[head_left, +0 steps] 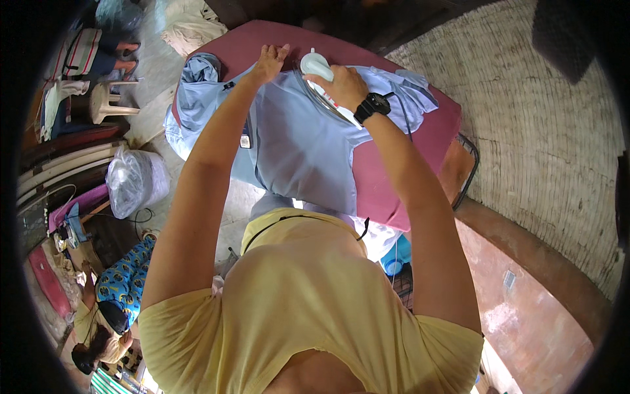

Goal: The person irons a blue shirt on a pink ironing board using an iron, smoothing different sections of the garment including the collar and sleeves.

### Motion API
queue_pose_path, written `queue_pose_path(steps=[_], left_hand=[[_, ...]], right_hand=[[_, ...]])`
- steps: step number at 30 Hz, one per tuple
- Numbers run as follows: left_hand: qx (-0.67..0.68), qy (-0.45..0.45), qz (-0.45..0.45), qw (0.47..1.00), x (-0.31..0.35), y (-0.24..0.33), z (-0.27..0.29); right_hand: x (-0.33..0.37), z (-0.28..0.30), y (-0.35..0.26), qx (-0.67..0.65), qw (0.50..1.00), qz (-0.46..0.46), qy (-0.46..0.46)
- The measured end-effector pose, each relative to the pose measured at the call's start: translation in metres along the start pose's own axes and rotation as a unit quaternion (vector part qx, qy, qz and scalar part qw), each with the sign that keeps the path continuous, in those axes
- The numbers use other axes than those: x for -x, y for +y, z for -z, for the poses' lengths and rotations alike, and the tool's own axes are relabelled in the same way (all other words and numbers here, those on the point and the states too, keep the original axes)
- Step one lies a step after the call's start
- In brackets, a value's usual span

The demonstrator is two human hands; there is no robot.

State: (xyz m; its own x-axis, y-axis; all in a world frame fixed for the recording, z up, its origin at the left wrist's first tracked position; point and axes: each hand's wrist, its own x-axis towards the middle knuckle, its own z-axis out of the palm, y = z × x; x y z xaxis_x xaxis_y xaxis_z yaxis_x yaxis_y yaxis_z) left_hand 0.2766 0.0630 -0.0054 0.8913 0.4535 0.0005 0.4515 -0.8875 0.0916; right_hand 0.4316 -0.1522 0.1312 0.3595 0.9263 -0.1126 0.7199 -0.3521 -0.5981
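A light blue shirt (302,144) lies spread over an ironing board with a maroon cover (380,184). My right hand (348,87) is wrapped round the handle of a white clothes iron (317,65), which rests on the shirt near its far edge. To the left, my left hand (268,64) is stretched out near the far edge of the cloth, with its fingers apart and nothing held. A small label tag (245,140) shows on the shirt below my left forearm. Bunched cloth (200,69) sits at the board's left end.
A dark cord (405,118) runs beside my right wrist. Left of the board are a clear plastic bag of folded cloth (134,180) and a pale plastic stool (108,102). Another person (102,328) is at the lower left; someone's feet show at upper left. A rough wall (518,111) borders the right.
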Motion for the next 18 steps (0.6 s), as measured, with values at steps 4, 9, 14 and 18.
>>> queue_pose_path(steps=[4, 9, 14, 18], left_hand=[[-0.059, -0.028, -0.025, 0.998, -0.004, 0.001, -0.004], [-0.024, -0.021, -0.023, 0.999, -0.006, -0.009, -0.021], [-0.043, -0.025, -0.028, 0.998, -0.004, -0.013, -0.029], [-0.008, -0.015, -0.032, 0.999, -0.005, -0.012, -0.024]], right_hand=[[0.064, 0.022, 0.032, 0.0, 0.998, 0.002, -0.057], [0.152, 0.067, 0.083, 0.023, 0.998, 0.033, -0.056], [0.163, 0.059, 0.106, 0.039, 0.989, -0.132, 0.052], [0.102, 0.052, 0.078, 0.014, 0.974, -0.172, 0.144]])
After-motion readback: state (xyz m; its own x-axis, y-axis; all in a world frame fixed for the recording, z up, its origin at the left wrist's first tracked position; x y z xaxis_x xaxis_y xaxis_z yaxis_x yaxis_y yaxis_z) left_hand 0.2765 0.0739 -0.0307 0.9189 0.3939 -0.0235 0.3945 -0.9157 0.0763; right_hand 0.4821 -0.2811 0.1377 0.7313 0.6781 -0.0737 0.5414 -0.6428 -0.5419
